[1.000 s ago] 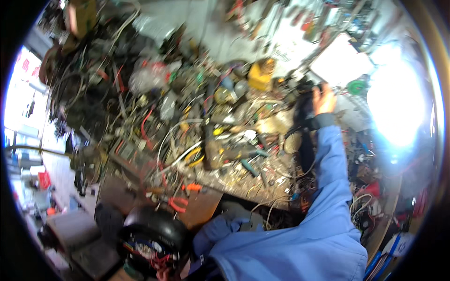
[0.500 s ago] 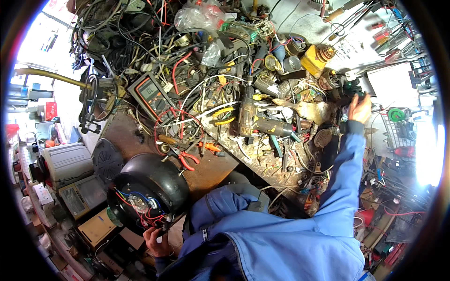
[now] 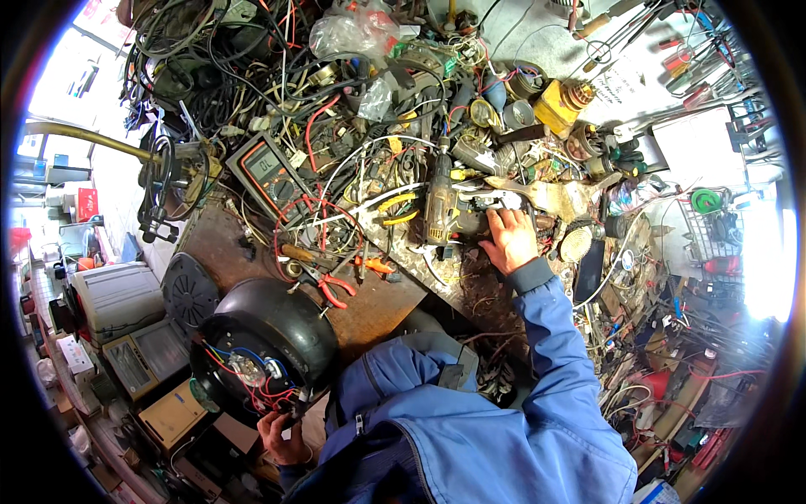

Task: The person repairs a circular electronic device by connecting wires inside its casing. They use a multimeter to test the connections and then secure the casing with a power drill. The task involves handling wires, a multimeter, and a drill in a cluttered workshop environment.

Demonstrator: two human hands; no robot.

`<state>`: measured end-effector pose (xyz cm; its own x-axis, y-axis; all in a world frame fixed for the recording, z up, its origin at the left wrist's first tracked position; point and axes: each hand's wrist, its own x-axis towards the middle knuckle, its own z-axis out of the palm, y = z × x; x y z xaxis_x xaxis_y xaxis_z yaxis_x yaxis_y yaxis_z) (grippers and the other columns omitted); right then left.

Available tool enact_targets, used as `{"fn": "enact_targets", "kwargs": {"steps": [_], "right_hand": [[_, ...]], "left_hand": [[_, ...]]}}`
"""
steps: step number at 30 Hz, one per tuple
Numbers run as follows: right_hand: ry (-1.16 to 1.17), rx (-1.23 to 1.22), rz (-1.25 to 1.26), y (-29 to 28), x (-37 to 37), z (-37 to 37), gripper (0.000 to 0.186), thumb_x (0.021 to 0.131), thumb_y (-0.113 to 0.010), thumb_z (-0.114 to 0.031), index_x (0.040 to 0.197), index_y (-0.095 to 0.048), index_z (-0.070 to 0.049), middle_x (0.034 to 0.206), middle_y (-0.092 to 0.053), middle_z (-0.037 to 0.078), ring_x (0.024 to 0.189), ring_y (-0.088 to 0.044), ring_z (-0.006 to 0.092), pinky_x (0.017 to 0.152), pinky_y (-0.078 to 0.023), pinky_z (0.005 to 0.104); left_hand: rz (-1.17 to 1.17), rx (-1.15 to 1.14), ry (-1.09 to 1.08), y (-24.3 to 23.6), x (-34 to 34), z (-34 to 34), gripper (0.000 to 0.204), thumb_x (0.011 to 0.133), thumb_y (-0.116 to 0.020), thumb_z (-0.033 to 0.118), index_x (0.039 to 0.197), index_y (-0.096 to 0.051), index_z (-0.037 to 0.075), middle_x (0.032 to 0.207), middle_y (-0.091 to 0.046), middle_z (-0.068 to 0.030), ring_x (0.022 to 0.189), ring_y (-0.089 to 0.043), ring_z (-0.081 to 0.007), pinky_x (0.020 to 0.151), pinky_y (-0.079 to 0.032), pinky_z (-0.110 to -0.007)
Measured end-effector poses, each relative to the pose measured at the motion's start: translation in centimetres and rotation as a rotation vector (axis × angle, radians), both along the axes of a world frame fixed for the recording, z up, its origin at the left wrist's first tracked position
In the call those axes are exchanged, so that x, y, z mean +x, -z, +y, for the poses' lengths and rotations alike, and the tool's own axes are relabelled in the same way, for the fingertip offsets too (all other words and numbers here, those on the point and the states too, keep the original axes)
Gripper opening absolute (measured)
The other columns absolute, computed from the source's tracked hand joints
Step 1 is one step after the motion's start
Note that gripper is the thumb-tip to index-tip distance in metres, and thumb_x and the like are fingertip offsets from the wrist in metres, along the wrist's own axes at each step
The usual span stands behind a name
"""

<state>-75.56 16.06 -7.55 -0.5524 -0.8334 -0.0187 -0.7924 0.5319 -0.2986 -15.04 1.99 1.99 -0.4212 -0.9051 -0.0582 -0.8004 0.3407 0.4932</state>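
My right hand (image 3: 510,239) lies over the handle end of a yellow-and-black cordless drill (image 3: 441,206), fingers curved around it. The drill rests on the cluttered bench. My left hand (image 3: 281,437) is closed at the lower edge of a glossy black rounded appliance housing (image 3: 281,315); part of its grip is hidden. The housing's open underside shows red and blue wires (image 3: 273,386). Red-handled pliers (image 3: 330,286) lie beyond the housing. A digital multimeter (image 3: 267,172) stands tilted farther back, its red lead looping over the bench.
Tangled cables (image 3: 210,50) heap up at the back left. A wide paintbrush (image 3: 550,197) and a yellow container (image 3: 562,107) sit beyond the drill. A round black vented cover (image 3: 191,287) leans left of the housing. Hand tools (image 3: 688,63) lie at the far right.
My right hand has come left and nearer, from dark items at the bench's right side to the drill. My left hand and the black housing have hardly moved.
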Motion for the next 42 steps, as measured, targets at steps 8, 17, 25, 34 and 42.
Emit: {"fn": "enact_targets", "kwargs": {"steps": [8, 17, 25, 34, 42], "right_hand": [[0.162, -0.257, -0.112, -2.1, 3.4, -2.9, 0.064, 0.072, -0.092, -0.022, 0.127, -0.068, 0.004, 0.107, -0.068, 0.021, 0.100, -0.061, 0.0418, 0.089, -0.052, 0.0491], [0.330, -0.370, -0.100, 1.7, 10.6, -14.6, 0.065, 0.079, -0.087, -0.028, 0.130, -0.062, 0.005, 0.110, -0.061, 0.021, 0.103, -0.056, 0.0396, 0.089, -0.049, 0.0499], [0.310, -0.543, 0.125, 2.4, 5.9, -6.8, 0.028, 0.085, -0.085, -0.025, 0.084, -0.067, -0.005, 0.077, -0.063, 0.016, 0.076, -0.062, 0.0367, 0.072, -0.053, 0.0490], [0.715, -0.121, 0.107, 4.8, -2.7, 7.3, 0.033, 0.089, -0.082, -0.029, 0.099, -0.071, 0.000, 0.092, -0.070, 0.026, 0.084, -0.068, 0.0471, 0.078, -0.055, 0.0543], [0.632, -0.223, 0.092, 3.0, -2.8, 11.5, 0.023, 0.099, -0.070, -0.013, 0.117, -0.069, 0.002, 0.102, -0.074, 0.011, 0.090, -0.067, 0.0219, 0.080, -0.056, 0.0350]], "left_hand": [[0.005, 0.026, 0.005, 1.6, 1.7, -0.7, 0.029, 0.071, -0.080, 0.005, 0.099, -0.074, 0.004, 0.109, -0.064, -0.0176, 0.106, -0.062, -0.0360, 0.093, -0.050, -0.044], [-0.069, -0.082, 0.317, 2.5, 5.7, -2.7, 0.035, 0.080, -0.086, 0.014, 0.113, -0.073, 0.010, 0.120, -0.058, -0.0160, 0.094, -0.068, -0.0298, 0.074, -0.062, -0.038], [-0.030, 0.039, 0.210, 4.6, 8.2, -2.8, 0.035, 0.080, -0.085, 0.013, 0.112, -0.072, 0.009, 0.119, -0.058, -0.0160, 0.092, -0.068, -0.0292, 0.073, -0.061, -0.038], [0.019, -0.082, 0.169, 4.0, 3.9, -1.4, 0.038, 0.072, -0.080, 0.000, 0.108, -0.069, 0.007, 0.118, -0.058, -0.0170, 0.096, -0.068, -0.0322, 0.073, -0.062, -0.043], [0.032, -0.137, 0.149, 0.2, 0.0, -1.5, 0.039, 0.069, -0.089, 0.002, 0.106, -0.075, 0.008, 0.110, -0.069, -0.0150, 0.106, -0.065, -0.0362, 0.095, -0.051, -0.046]]}}
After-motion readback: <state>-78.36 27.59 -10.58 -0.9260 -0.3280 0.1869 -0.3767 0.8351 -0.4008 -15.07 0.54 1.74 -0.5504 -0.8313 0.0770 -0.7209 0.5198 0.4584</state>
